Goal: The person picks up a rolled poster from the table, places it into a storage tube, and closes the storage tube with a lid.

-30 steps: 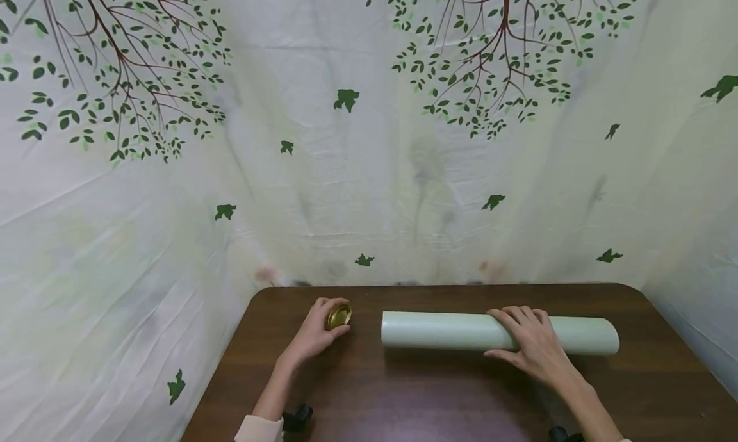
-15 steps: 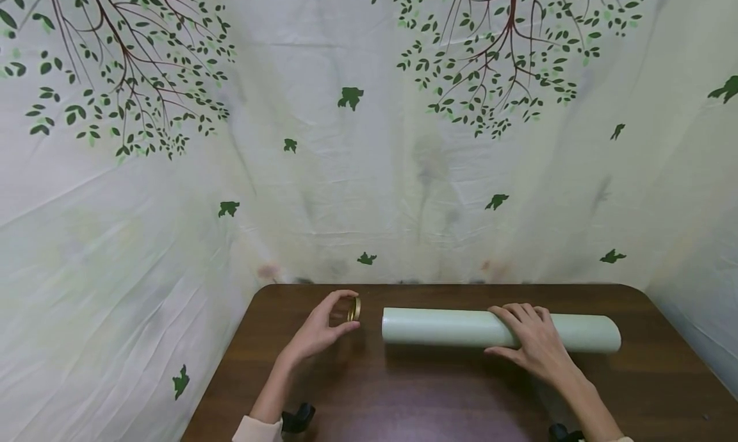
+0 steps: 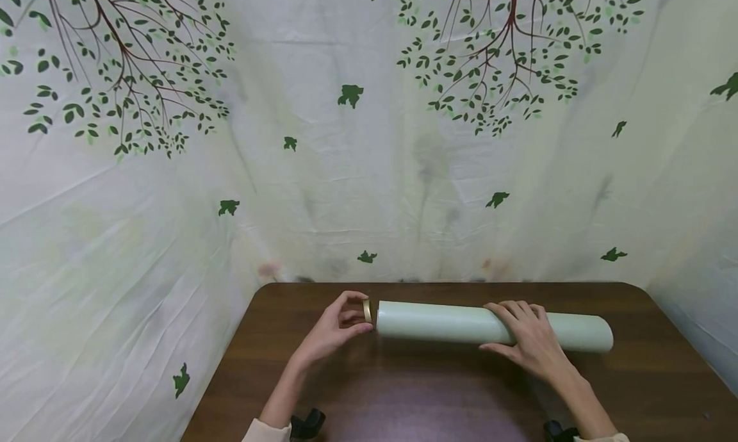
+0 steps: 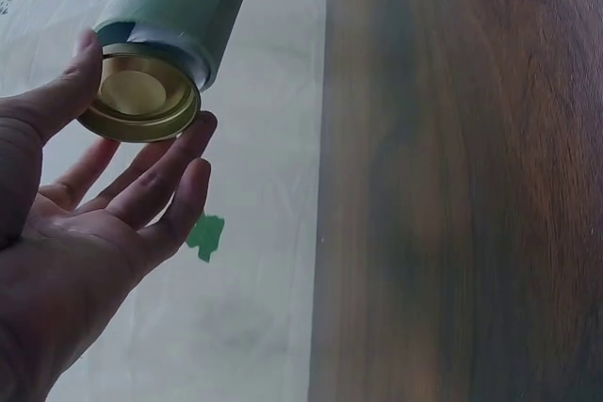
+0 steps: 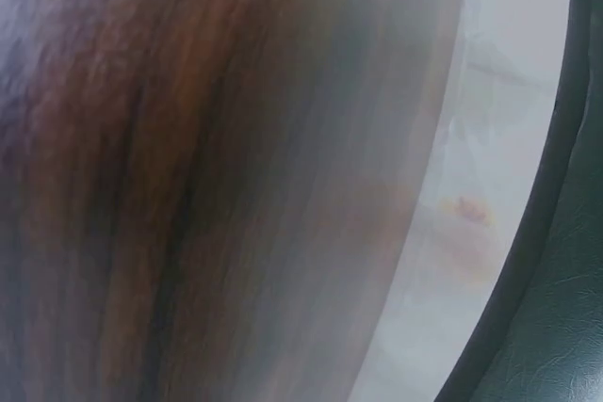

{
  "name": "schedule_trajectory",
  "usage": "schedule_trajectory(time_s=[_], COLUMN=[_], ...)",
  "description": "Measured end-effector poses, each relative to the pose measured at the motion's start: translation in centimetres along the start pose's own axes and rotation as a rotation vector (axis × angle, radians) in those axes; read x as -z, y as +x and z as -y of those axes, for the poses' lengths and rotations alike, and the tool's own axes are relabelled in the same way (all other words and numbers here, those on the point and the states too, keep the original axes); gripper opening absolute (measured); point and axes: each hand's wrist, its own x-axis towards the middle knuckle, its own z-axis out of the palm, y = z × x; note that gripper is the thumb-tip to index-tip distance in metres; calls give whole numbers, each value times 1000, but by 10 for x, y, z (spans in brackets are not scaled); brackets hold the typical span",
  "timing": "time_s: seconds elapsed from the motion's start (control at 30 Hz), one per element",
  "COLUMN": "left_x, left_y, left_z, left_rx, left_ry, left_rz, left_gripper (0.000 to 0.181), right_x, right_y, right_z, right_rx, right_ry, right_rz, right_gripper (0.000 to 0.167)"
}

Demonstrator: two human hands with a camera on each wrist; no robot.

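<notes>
A pale green tube [image 3: 435,322] lies sideways over the brown table in the head view. My right hand [image 3: 533,339] grips it right of its middle, fingers over the top and thumb on the near side. My left hand [image 3: 330,332] pinches a round gold lid [image 3: 367,311] by its rim, thumb below and fingers above, close to the tube's left end. In the left wrist view the lid [image 4: 141,96] is tilted against or just before the open end of the tube [image 4: 184,2]; whether they touch is unclear. That hand [image 4: 104,195] holds the lid's edge.
The brown table [image 3: 438,397] has rounded far corners. Behind it hangs a pale cloth [image 3: 323,192] printed with branches and green leaves. A dark strap [image 3: 308,424] is on the left wrist. The right wrist view shows table, cloth and a dark, blurred surface [image 5: 546,327].
My left hand has moved right with the lid, whose face has turned toward the tube. The tube's left end has shifted slightly left and away from me; my right hand keeps its grip.
</notes>
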Motion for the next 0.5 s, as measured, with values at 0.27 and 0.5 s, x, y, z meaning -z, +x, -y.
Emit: schedule_trajectory(time_s=[0.27, 0.5], left_x=[-6, -7], left_y=[2, 2], left_z=[-1, -2], left_rx=[4, -14], left_ry=[-2, 38], left_rz=[10, 14], left_gripper=[56, 56], right_x=[-2, -2], right_y=[2, 3], right_z=[3, 3], right_rx=[2, -3], right_ry=[6, 11], right_rz=[3, 9], right_gripper=[80, 80])
